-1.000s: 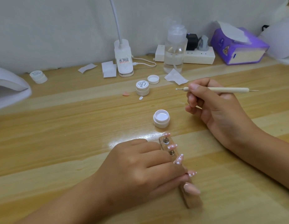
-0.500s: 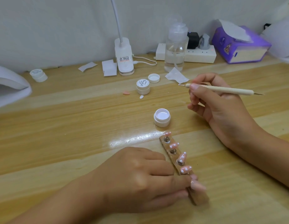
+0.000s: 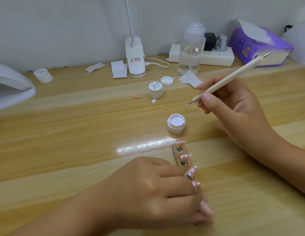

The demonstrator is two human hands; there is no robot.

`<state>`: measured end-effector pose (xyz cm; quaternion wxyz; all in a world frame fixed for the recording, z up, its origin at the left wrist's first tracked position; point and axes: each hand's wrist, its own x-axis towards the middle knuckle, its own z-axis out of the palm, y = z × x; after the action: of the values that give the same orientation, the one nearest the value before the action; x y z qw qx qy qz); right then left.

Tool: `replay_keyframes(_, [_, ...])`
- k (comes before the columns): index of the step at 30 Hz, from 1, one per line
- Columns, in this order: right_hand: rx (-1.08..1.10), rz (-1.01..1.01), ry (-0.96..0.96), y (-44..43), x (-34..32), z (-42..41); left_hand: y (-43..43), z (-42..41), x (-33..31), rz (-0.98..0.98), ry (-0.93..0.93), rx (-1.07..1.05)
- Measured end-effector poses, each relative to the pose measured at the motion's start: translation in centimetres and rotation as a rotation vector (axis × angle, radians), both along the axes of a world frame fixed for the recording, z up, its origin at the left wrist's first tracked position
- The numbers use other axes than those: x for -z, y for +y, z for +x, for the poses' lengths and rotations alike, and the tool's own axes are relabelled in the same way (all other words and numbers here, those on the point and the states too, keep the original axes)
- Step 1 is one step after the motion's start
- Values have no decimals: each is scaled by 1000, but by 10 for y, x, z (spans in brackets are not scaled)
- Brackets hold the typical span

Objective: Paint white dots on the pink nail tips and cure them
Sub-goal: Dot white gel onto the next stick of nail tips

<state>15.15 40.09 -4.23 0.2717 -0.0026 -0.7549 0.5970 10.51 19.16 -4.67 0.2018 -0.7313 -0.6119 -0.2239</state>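
At the back of the worktop (image 3: 63,133), a clear pump bottle (image 3: 191,53), a white power strip (image 3: 216,57) and a purple tissue box (image 3: 257,46) are standing along the wall. A white curing lamp (image 3: 10,86) is showing at the left edge, and a closed jar (image 3: 155,90) is sitting beside a loose lid (image 3: 166,81).

My right hand (image 3: 233,108) is pinching the dotting tool (image 3: 230,77), with its white tip pointing down and to the left, above the open jar of white gel (image 3: 176,123). My left hand (image 3: 157,189) is holding the near end of the wooden holder (image 3: 180,159) with bent fingers and is covering that part.

The pink nail tips (image 3: 185,156) with white dots are standing on the holder, just beside my left fingers and well apart from my right hand. The open jar is standing near the far end of the holder.
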Motion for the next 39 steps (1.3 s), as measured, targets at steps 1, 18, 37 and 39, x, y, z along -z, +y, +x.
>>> replay_keyframes(1, [-4,21,3,0,0,0,-1,1,0,24,44,6])
replay_keyframes(18, [-4,298,-34,-7,9,-2,12,-43,5,205,-1666,-328])
replay_keyframes(37, [-37,418,-90,-5,11,-4,10,-39,3,166,-1614,-203])
replay_keyframes(39, [-30,426,-78,-6,11,-4,10,-39,2,163,-1613,-186])
